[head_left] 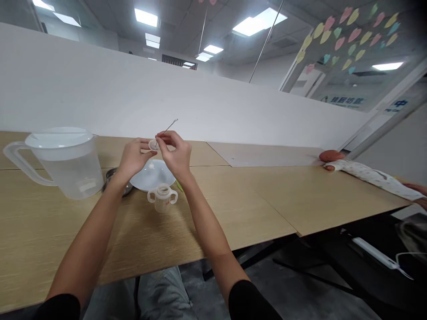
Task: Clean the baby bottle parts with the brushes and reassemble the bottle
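Note:
My left hand (133, 155) is closed on a small round whitish cap (153, 145), held by its edge above a white bowl (142, 181). Between the fingertips of my right hand (177, 153) is a thin wire rod (170, 125) with a small loop at its upper end. Its lower end points down at the cap; fingers hide whether it goes inside. Nearer to me, a clear two-handled baby bottle (162, 202) stands upright with its top uncovered.
On the left stands a large clear pitcher (71, 171) with a white lid. A metal bowl (128, 190) sits behind my left forearm, and a green item (179, 186) shows beside the white bowl. At far right, a person's patterned sleeve (373, 178) rests on the table.

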{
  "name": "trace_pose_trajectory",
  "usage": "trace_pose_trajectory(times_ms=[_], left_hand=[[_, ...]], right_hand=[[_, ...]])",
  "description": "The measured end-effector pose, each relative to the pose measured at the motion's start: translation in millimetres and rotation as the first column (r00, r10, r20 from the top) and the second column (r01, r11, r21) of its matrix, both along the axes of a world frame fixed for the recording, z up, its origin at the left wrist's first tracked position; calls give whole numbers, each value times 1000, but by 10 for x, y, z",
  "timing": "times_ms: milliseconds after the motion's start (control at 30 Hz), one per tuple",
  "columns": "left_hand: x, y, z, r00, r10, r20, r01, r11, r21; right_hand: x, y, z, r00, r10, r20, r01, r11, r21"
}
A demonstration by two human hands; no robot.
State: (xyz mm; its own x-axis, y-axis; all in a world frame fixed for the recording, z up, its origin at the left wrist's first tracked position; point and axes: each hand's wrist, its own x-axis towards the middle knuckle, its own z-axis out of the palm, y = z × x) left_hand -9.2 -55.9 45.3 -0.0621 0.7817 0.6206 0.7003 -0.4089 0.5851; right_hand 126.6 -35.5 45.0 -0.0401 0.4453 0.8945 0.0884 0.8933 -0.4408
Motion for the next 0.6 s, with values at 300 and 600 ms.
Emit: trace_pose_trajectory(times_ms=[300,600], left_hand=[[129,83,-25,1000,-16,-26,16,1000,-4],[13,174,-114,998,7,-68,-9,999,-40]], right_hand=[[17,101,-92,941,-327,87,321,944,70],[93,64,13,995,-70,76,73,997,-34]])
